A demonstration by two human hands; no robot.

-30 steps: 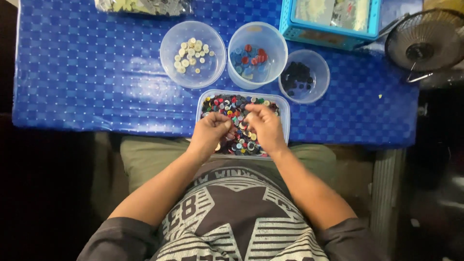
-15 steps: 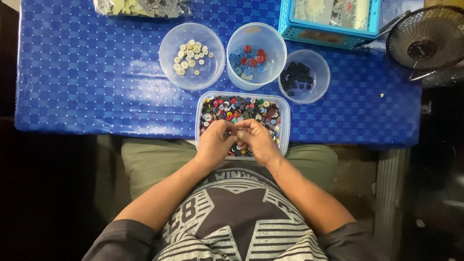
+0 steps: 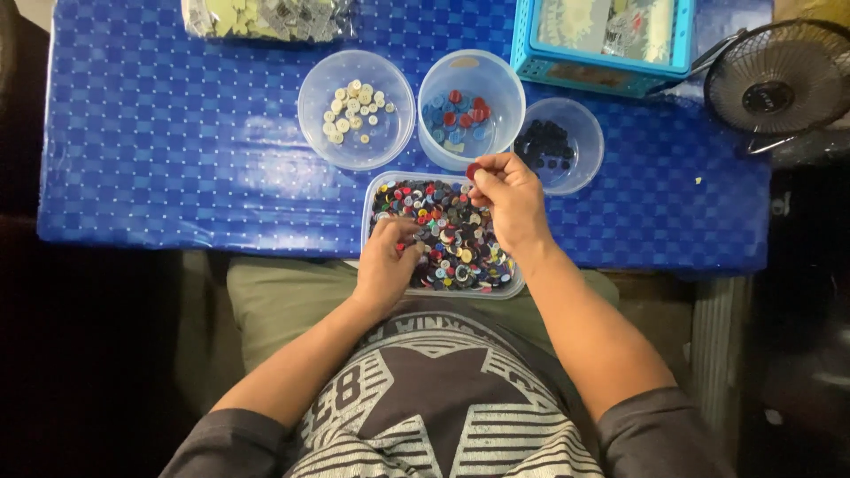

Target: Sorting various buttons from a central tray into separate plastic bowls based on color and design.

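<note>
- Right hand (image 3: 512, 202) raised over the far edge of the rectangular tub (image 3: 441, 232), fingers (image 3: 485, 177) pinched together on a small red button (image 3: 474, 170).
- Red button held just above the tub's far rim, near the near wall of the middle round bowl (image 3: 470, 106) and not inside it.
- Left hand (image 3: 388, 264) resting low in the near left part of the rectangular tub, fingers (image 3: 403, 232) curled down into the heap of mixed buttons (image 3: 452, 243); cannot tell whether closed on any button.
- Rectangular tub clear-walled, set at the near edge of the blue worktop (image 3: 177, 159), filled with buttons of many colours.
- Three clear round bowls in a row beyond the tub: left bowl (image 3: 356, 111) with pale cream buttons, middle bowl with red and blue ones, right bowl (image 3: 560, 143) with dark ones.
- Right bowl just beside the raised right hand, touching or nearly touching the middle bowl.
- Clear bag (image 3: 266, 18) of small pale pieces at the far left edge of the worktop.
- Light-blue basket (image 3: 602, 53) at the far right, well apart from both hands.
- Small black fan (image 3: 779, 80) at the right edge of the worktop.
</note>
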